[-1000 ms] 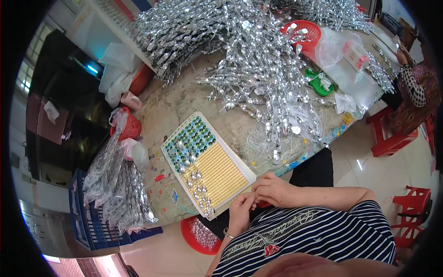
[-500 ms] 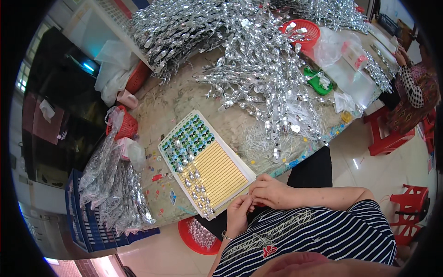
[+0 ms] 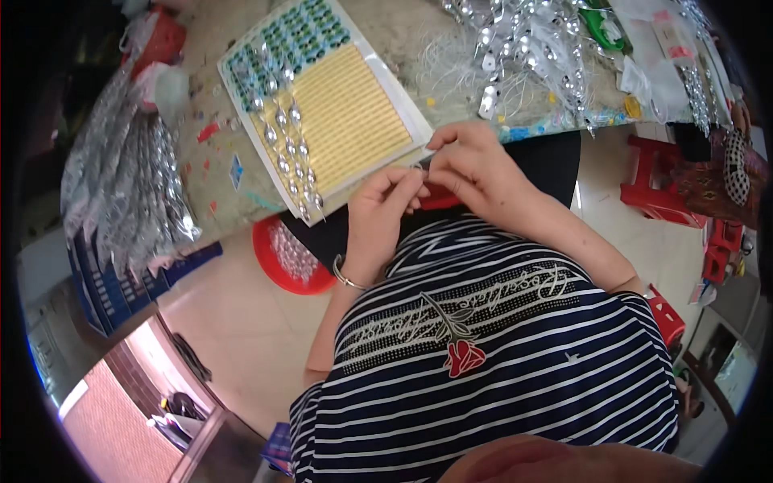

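My left hand [image 3: 380, 211] and my right hand [image 3: 477, 171] meet at the table's near edge, just below a sheet. Thumb and fingers of each are pinched together around something tiny, perhaps a bit of thread or a bead, too small to make out. The sheet [image 3: 354, 101] has a yellow striped field and rows of round blue-green stickers at its far end. Strands of silver teardrop beads [image 3: 291, 149] lie lengthwise along its left side. My right fingers are close to the sheet's near right corner.
Silver bead strands [image 3: 523, 48] and loose white threads [image 3: 451, 64] lie at the far right. Bagged strands [image 3: 133, 193] hang over the left edge above a blue crate [image 3: 88, 282]. Below stands a red basin [image 3: 299, 286] of beads. A red stool [image 3: 656, 189] and another person's sleeve [image 3: 736, 169] are at right.
My view has tipped downward, so the table sits higher in the picture. Both hands stay together at the edge; the right fingers are lifted and spread a little more above the pinch.
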Motion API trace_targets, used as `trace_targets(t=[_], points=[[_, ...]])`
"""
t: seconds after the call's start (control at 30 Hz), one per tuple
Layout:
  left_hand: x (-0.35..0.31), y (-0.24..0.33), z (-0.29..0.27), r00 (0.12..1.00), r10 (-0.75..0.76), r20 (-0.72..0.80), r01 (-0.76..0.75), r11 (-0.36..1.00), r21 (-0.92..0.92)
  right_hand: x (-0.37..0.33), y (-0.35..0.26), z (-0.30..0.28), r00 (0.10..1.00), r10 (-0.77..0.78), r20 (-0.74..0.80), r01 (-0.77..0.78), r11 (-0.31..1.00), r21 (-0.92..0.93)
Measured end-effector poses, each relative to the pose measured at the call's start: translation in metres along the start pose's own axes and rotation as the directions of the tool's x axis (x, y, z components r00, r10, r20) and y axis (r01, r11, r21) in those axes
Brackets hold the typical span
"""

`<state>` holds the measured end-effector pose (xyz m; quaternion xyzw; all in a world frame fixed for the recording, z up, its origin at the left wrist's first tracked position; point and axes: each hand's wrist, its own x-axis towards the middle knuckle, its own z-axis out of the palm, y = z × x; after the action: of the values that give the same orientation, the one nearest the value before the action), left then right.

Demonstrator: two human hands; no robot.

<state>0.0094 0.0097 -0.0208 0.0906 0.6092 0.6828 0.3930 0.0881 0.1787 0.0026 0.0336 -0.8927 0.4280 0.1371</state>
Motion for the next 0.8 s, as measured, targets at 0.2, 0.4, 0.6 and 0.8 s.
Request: trace_targets(t=[0.2, 0.4, 0.6, 0.8], points=[[-0.004, -0.003, 0.004, 0.999, 0.028, 0.020, -0.028, 0.999, 0.016, -0.009, 0.002, 0.005, 0.994, 0.112, 0.000, -0.111, 0.991, 0.076], [-0.009, -0.005, 0.003, 0.997, 0.038, 0.069, -0.040, 0.998, 0.039, -0.011, 0.001, 0.006, 0.990, 0.139, 0.034, -0.140, 0.988, 0.058], [-0.009, -0.003, 0.004, 0.996, 0.011, 0.091, -0.017, 0.998, 0.060, -0.010, 0.004, 0.006, 0.970, 0.220, 0.101, -0.238, 0.944, 0.228], [-0.009, -0.004, 0.003, 0.995, -0.043, 0.088, 0.041, 0.999, 0.025, -0.006, 0.002, 0.012, 0.975, 0.218, 0.044, -0.221, 0.919, 0.327]])
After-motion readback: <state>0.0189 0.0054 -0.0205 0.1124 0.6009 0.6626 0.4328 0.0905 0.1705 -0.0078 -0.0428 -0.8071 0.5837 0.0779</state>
